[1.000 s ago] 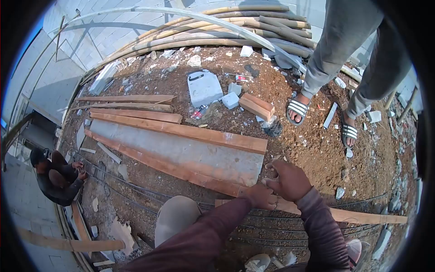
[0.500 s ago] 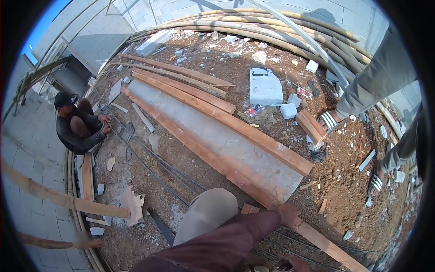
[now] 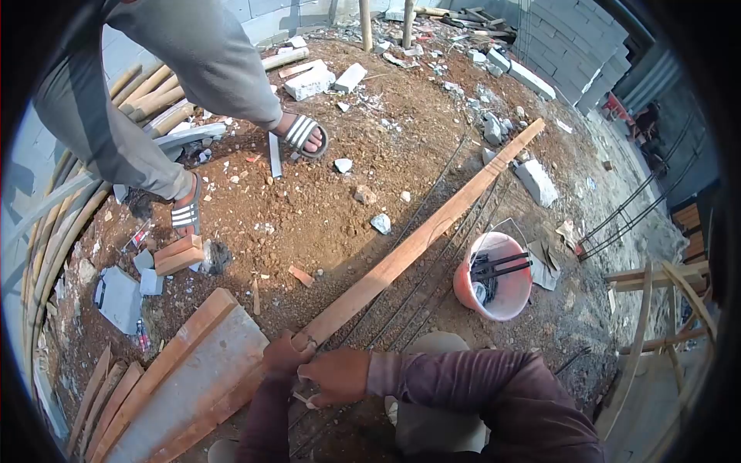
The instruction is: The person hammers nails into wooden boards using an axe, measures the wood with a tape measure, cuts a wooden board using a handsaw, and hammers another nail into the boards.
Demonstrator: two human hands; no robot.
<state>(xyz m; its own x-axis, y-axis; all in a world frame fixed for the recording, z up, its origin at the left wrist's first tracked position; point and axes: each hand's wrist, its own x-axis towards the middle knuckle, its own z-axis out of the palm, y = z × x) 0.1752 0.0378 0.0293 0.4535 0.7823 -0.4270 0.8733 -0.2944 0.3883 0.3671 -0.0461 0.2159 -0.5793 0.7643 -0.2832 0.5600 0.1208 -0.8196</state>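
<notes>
A long wooden plank [image 3: 424,239] runs diagonally from my hands up to the right. My left hand [image 3: 284,353] is closed around its near end, beside the corner of a grey board edged with wood [image 3: 204,366]. Right next to it, touching or nearly touching, my right hand [image 3: 340,376] has its fingers curled together. A small pale sliver shows below those fingers, too small to name. Dark thin rods [image 3: 421,297] lie on the soil beneath the plank.
A pink bucket [image 3: 465,289] holding dark tools stands right of the plank. Another person's legs [image 3: 224,69], in striped sandals, are at upper left. Bamboo poles [image 3: 58,231], a wooden block [image 3: 179,256] and white rubble [image 3: 309,81] lie around. Timber [image 3: 656,343] stands at right.
The view has swung right, bringing the bucket and the plank's far end into sight. My right hand, low and apart half a second ago, is back beside my left, which stays on the plank.
</notes>
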